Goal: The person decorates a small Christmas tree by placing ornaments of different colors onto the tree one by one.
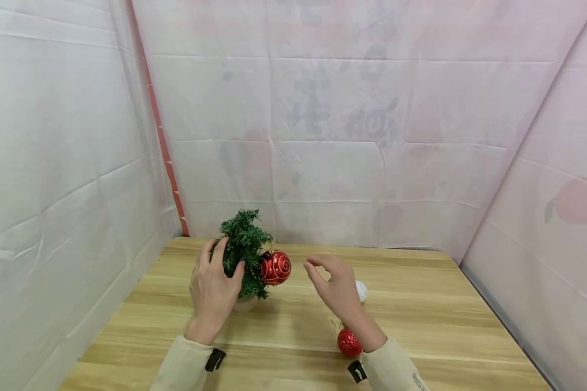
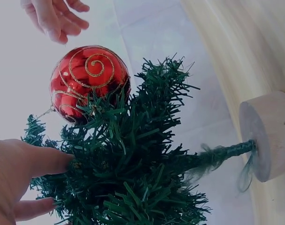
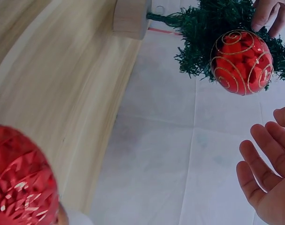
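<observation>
A small artificial Christmas tree [image 1: 244,239] stands upright on a round wooden base [image 2: 269,136]. My left hand [image 1: 214,285] grips its branches from the left, thumb and fingers curved around the foliage; some fingertips are hidden among the needles. On the tree's right side hangs a shiny red bauble [image 1: 275,267] with gold glitter swirls. My right hand [image 1: 336,287] is in the air right of that bauble, apart from it. In the right wrist view its fingers [image 3: 259,173] are loosely bent with nothing between them.
Under my right forearm lies a textured red ball ornament [image 1: 348,342] on the wooden table [image 1: 283,347]. A white ball [image 1: 361,291] sits behind my right hand, partly hidden. Pale fabric walls [image 1: 323,163] enclose the table at the back and sides.
</observation>
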Demonstrator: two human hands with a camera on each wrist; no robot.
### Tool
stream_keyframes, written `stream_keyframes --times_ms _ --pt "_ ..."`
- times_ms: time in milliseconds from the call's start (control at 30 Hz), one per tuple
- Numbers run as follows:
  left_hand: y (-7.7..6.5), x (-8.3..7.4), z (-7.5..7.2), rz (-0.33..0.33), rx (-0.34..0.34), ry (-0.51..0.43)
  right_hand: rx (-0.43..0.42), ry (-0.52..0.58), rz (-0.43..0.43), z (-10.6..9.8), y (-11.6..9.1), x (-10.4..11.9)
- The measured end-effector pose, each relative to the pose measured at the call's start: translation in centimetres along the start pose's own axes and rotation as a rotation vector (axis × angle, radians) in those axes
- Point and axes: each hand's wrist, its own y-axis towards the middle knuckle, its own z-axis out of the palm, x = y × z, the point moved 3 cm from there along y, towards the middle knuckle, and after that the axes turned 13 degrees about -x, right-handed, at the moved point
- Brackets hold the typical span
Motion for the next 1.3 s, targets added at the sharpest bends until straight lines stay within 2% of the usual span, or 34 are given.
stream_keyframes --times_ms 200,367,567,800,1000,1300 --pt "0.2 0.1 -0.2 0.030 -0.002 -0.005 0.013 -0.016 -0.004 -1.5 -0.7 -0.6" --pt "0.4 0.1 -0.4 0.059 0.001 -0.009 0.013 -0.064 0.000 -2.9 -1.1 -2.2" --pt "0.6 0.3 -0.6 0.086 0.014 -0.011 0.021 -0.128 0.034 -4.0 -1.6 -4.4" --pt "0.7 0.7 -0.8 0.106 0.028 -0.003 0.055 -0.186 0.119 -4.9 -2.5 -6.5" --pt "1.0 1.4 -1.1 0.118 0.081 -0.013 0.083 -0.208 0.173 -5.2 -3.3 -7.7" --pt "1.5 2.8 -1.3 0.144 0.163 -0.067 0.180 -0.242 0.243 -5.6 -4.2 -9.8"
